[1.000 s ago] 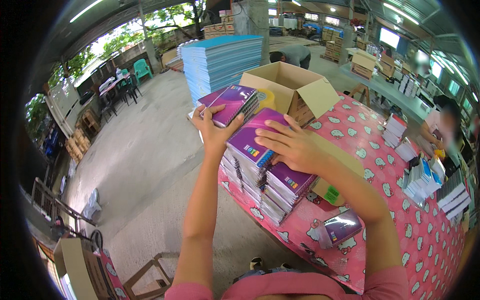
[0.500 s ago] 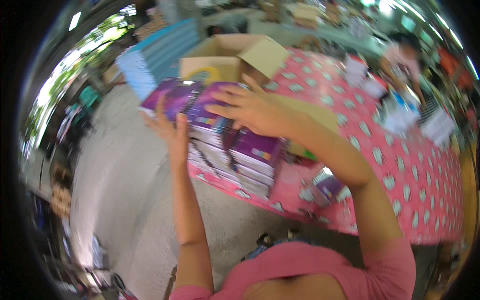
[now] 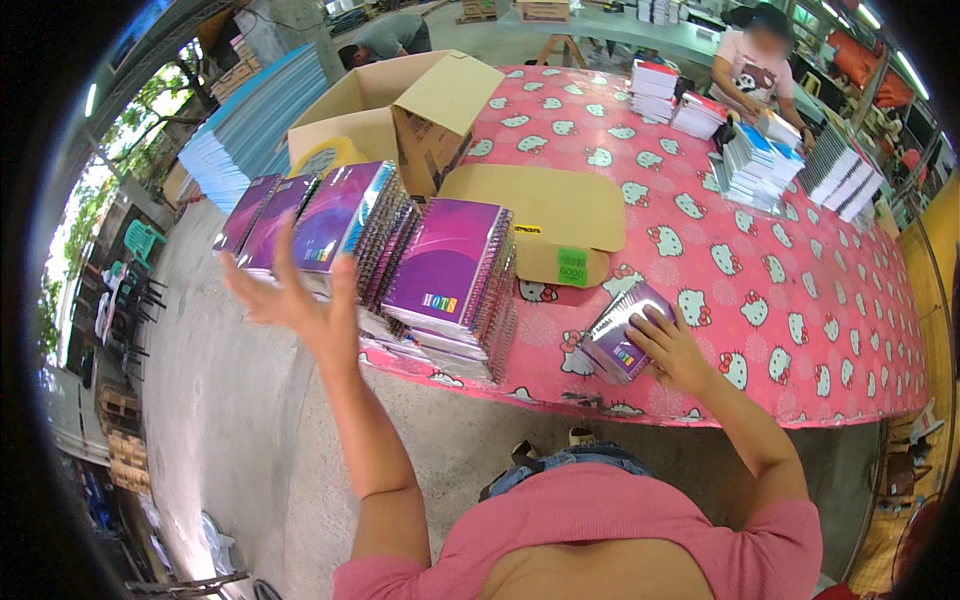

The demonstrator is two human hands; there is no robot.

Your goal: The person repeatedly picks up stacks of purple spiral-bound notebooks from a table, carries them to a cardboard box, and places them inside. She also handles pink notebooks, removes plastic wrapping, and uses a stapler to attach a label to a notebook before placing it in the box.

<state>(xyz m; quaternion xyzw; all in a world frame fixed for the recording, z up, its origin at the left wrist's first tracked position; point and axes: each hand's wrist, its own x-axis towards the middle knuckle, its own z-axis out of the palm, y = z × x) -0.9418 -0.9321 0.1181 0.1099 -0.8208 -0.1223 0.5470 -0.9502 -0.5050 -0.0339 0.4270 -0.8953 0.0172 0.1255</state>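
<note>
Stacks of purple spiral notebooks stand side by side on the table's left end, wire bindings showing along their sides. My left hand is open, fingers spread, in front of the left-hand stacks; nothing is in it. From this view I cannot tell whether it touches them. Apart from the stacks, near the front edge, a small purple spiral notebook lies at a slant. My right hand grips it at its right side, fingers over the cover; the thumb's hold is partly hidden.
A pink patterned cloth covers the table. Behind the stacks are an open cardboard box, a yellow tape roll and a flat cardboard piece. Blue sheets are piled far left. Across the table, a person handles notebooks.
Both hands were on top of the purple stacks. My right hand has moved right and down onto the small notebook; my left hand has drawn back, fingers spread. The view has shifted.
</note>
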